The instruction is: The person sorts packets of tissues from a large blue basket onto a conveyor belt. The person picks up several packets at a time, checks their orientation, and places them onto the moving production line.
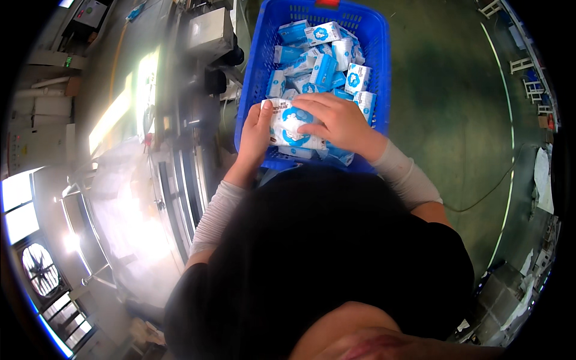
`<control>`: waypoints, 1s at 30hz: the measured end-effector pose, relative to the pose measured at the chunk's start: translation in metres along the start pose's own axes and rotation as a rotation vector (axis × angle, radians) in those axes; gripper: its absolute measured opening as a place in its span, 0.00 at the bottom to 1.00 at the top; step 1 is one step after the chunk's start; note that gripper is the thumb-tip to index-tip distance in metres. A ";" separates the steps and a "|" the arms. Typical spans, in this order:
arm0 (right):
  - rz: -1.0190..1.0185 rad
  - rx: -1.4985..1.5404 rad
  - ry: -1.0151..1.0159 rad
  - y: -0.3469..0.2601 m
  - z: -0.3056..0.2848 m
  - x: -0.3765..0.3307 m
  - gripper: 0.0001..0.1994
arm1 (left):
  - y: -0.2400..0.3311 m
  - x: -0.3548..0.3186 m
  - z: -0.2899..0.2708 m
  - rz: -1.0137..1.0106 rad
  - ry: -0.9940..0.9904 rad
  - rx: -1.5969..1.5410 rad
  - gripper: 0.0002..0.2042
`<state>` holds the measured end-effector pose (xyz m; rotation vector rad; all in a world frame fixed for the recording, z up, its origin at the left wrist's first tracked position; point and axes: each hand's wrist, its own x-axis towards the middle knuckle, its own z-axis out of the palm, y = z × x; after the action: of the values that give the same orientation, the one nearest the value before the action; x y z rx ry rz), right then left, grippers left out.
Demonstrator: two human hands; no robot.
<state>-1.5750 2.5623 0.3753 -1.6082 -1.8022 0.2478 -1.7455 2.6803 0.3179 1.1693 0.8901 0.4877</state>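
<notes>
A white and blue soft pack of tissues (285,127) is held flat between my two hands, above the near end of a blue plastic basket (381,66). My left hand (256,133) grips its left edge, thumb on top. Over the right part of the pack lies my right hand (343,121), thumb and fingers bent across the printed face. Under and beyond them the basket holds several similar tissue packs (324,69), heaped loosely at mixed angles. My hands hide part of the held pack and some packs below it.
Along the left runs a machine with metal rails (180,198) and a light grey box-shaped housing (210,33). Green floor (444,108) stretches to the right, with a dark cable (480,198) and a pale line on it. A fan (41,270) is at the far left.
</notes>
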 end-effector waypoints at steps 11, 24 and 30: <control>0.533 0.387 0.166 0.072 0.009 0.007 0.08 | 0.019 -0.026 0.013 0.269 -0.370 0.207 0.37; 0.784 -0.193 -0.332 0.145 0.073 -0.089 0.18 | 0.033 -0.035 -0.027 0.302 -0.315 -0.370 0.36; 0.329 0.956 0.277 0.041 0.010 -0.035 0.43 | 0.026 -0.026 -0.011 0.191 -0.322 -0.401 0.41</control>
<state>-1.5493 2.5419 0.3319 -1.1301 -0.9376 0.8430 -1.7672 2.6761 0.3494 0.9308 0.3810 0.5819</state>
